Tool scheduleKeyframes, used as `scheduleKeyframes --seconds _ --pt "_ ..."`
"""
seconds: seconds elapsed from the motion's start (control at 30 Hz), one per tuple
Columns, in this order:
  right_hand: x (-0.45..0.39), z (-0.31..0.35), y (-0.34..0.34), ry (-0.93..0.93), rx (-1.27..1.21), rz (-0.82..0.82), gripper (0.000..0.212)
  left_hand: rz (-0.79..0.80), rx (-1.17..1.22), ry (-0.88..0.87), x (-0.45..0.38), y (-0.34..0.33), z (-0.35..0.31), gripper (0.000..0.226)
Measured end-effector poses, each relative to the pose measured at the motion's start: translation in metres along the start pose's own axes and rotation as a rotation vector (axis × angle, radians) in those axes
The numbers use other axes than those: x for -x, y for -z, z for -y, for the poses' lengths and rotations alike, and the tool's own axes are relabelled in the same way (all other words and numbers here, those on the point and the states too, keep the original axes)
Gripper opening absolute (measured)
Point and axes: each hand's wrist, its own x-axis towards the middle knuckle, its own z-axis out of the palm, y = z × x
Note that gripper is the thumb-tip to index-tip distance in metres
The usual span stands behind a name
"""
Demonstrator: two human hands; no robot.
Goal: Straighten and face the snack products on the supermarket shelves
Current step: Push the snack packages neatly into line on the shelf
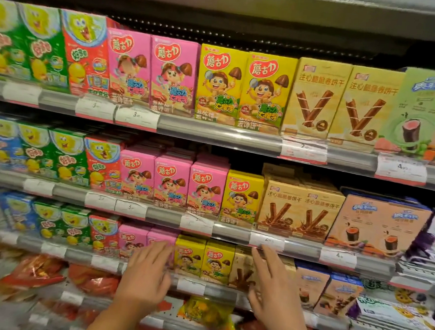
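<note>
On the third shelf [202, 288], open left hand [145, 275] and right hand [272, 289] flank the yellow boxes [203, 260], gripping nothing; squeezing evenly inward should square them flush with the edge.

The pink cardboard snack boxes [173, 75] on the top shelf carry a red badge reading 蘑古力, and the yellow cardboard boxes [266, 91] beside them bear the same 蘑古力, with 大搜寻 in green lettering lower down. The tan cardboard boxes with crossed chocolate rolls [316, 94] read 注心脆脆卷饼干. White paper price tags on the shelf rail show a 3 [137, 115] under the pink boxes and a 4 [401, 167] under the pale green box; their smaller print is too blurred to read.
</note>
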Motion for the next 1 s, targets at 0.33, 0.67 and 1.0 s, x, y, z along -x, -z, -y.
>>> scheduleKeyframes --seconds 0.33,0.67,1.0 --pt "-0.049 0.134 -0.049 0.033 0.071 0.028 0.081 -0.156 0.054 -0.018 -0.005 0.018 0.141 0.060" --pt "-0.107 0.274 -0.102 -0.145 0.144 -0.133 0.084 -0.099 0.154 -0.048 0.006 0.039 0.311 0.051" --pt "-0.118 0.291 -0.116 -0.240 0.135 -0.232 0.089 -0.156 0.079 0.155 0.009 0.026 0.424 0.058"
